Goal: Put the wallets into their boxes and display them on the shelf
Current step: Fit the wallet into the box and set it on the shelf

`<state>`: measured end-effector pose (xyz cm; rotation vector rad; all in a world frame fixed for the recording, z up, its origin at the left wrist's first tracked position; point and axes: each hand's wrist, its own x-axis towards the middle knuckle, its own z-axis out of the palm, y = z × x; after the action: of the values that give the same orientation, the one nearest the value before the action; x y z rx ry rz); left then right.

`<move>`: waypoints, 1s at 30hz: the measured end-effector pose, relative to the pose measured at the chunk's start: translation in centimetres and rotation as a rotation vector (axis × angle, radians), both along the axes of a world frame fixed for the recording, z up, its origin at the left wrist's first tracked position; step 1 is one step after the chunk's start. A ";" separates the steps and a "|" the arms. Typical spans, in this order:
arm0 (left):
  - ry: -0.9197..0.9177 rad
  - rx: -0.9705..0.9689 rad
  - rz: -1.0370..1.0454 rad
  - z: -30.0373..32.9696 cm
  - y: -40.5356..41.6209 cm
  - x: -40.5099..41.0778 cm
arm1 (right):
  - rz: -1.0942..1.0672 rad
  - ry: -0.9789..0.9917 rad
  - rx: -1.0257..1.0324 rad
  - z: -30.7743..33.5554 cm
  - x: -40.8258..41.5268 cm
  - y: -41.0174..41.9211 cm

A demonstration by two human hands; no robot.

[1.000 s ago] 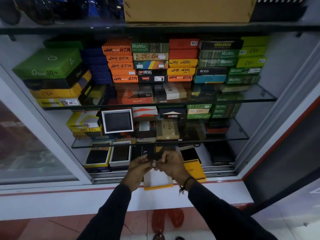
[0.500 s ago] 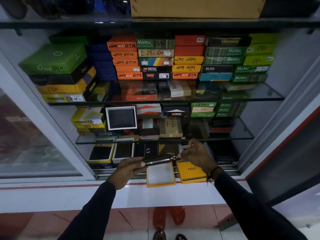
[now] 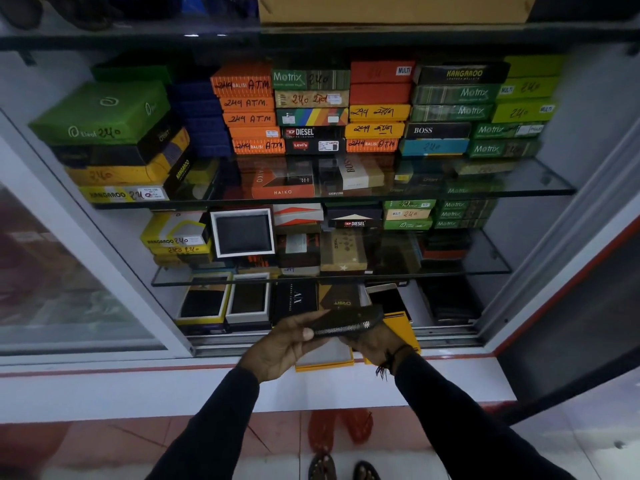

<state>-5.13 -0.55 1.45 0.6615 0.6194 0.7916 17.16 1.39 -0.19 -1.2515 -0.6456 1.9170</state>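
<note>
While both hands, left hand (image 3: 277, 344) and right hand (image 3: 372, 341), are gripping the zip wallet (image 3: 348, 322) at lower centre, I am holding it above the open yellow box (image 3: 323, 362).

Two glass shelves span the cabinet. The upper glass shelf (image 3: 540, 188), across the middle of the frame, carries stacked wallet boxes: a green box (image 3: 100, 112) at left, orange boxes (image 3: 247, 117) at centre, Motrix boxes (image 3: 453, 102) at right. The lower glass shelf (image 3: 485, 268) holds an upright open white-framed box (image 3: 242, 232) and yellow Kangaroo boxes (image 3: 175, 237). On the cabinet floor (image 3: 446, 332), lower centre, sits an open yellow box (image 3: 323, 358).
</note>
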 end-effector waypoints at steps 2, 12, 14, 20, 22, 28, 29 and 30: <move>0.094 0.033 0.010 -0.3 0.1 -0.9 | -0.008 -0.004 0.012 -0.1 0.1 0.0; 0.614 0.246 0.107 0.0 0.2 -2.2 | 0.281 -0.378 0.191 0.9 2.3 0.3; 0.696 0.332 0.179 0.4 -0.2 -1.4 | 0.169 -0.455 0.345 0.6 2.0 0.3; 1.020 0.904 0.468 -1.5 -1.8 0.4 | 0.068 -1.123 0.983 -0.9 1.4 -1.4; 1.082 0.982 0.478 -2.4 -2.3 0.3 | 0.085 -1.374 1.141 -1.1 1.5 -1.8; 1.069 0.868 0.415 -2.7 -2.1 0.0 | 0.110 -1.243 0.959 -0.7 1.1 -1.4; 1.026 0.759 0.393 -2.8 -1.9 -0.1 | 0.114 -1.122 0.840 -0.6 0.9 -1.0; 0.976 0.637 0.375 -2.9 -1.7 -0.3 | 0.118 -0.972 0.686 -0.5 0.8 -0.8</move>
<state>-5.39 -2.24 -1.47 1.5822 1.4268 1.0055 17.92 0.62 -0.66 -1.6164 -1.7107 0.8831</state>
